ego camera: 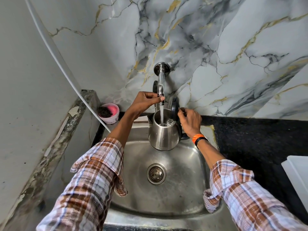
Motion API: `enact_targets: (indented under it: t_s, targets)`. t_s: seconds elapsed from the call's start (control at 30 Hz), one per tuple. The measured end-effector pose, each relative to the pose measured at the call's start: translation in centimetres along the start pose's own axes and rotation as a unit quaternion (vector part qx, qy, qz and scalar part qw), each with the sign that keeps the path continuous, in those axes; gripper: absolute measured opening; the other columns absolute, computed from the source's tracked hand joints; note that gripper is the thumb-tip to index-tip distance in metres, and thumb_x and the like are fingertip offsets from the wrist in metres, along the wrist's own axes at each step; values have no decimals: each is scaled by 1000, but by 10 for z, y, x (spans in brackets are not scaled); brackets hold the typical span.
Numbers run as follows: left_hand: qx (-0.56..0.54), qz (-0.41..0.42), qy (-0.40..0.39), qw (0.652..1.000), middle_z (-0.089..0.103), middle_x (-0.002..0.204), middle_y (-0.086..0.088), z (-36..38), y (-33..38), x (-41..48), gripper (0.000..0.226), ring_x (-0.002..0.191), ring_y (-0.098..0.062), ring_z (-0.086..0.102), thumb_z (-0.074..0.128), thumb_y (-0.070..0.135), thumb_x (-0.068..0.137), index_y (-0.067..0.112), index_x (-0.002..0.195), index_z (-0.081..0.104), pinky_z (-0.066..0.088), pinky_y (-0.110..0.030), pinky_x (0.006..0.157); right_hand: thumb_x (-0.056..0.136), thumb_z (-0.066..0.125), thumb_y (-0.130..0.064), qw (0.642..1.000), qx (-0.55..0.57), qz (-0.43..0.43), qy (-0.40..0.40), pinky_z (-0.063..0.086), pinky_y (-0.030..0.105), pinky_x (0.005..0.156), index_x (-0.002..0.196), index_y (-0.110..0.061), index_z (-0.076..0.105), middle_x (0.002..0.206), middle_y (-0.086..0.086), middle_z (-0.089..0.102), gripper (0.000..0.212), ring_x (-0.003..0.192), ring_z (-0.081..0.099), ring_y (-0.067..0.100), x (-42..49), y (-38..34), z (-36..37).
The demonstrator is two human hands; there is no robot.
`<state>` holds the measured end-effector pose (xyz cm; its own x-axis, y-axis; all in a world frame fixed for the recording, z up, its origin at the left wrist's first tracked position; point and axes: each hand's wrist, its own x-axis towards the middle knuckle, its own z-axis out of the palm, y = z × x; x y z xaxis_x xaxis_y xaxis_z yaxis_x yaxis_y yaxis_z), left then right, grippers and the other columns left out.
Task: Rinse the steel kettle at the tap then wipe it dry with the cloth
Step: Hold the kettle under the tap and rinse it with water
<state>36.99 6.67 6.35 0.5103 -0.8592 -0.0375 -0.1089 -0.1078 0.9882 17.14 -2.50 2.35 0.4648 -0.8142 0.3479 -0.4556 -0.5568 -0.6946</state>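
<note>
The steel kettle (164, 135) hangs over the back of the sink, its black lid (174, 108) flipped open and upright. A stream of water falls from the chrome tap (161, 84) straight into the kettle's mouth. My left hand (145, 102) pinches the tap's spout near its tip. My right hand (190, 120) grips the kettle by its black handle on the right side, which the hand mostly hides. No cloth shows in view.
The steel sink (188, 164) has a round drain (156, 173) at its middle. A pink tub (109, 113) with a dark scrubber stands at the back left corner. Black counter (250, 139) lies to the right, with a white object (298, 174) at its edge. A white pipe (55, 55) slants along the left wall.
</note>
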Motion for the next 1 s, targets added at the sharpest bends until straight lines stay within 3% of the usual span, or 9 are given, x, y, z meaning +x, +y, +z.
enact_targets:
  t_s: [0.17,0.23,0.5,1.0]
  targets:
    - [6,3,6,1000,83,97,-7,0,-3,2,28,87,-4,73,87,29,83,4,96,83,53,-7,78,78,32,-64,1000,-7,-10,-18,30,33,67,52,-35,35,52,-19,36,38,62,44,21,-1,-3,-4]
    - [5,2,6,1000,84,94,-3,0,-4,2,25,88,-4,74,88,30,82,8,93,84,54,-9,80,78,32,-64,1000,-9,-12,-15,31,34,66,52,-38,31,51,-20,33,37,61,44,21,-1,-3,-5]
    - [2,-2,5,1000,83,87,5,1,-3,1,20,86,-1,74,88,31,81,13,91,85,53,-7,75,77,32,-64,1000,-5,-6,-6,30,34,69,57,-36,39,54,-22,36,35,65,46,20,0,-1,-2]
    - [-7,-10,8,1000,83,85,6,2,-1,-1,12,83,0,74,88,31,82,20,86,85,52,-6,72,78,32,-65,1000,-14,-3,-10,29,33,66,53,-38,33,51,-19,36,37,62,45,22,6,4,3]
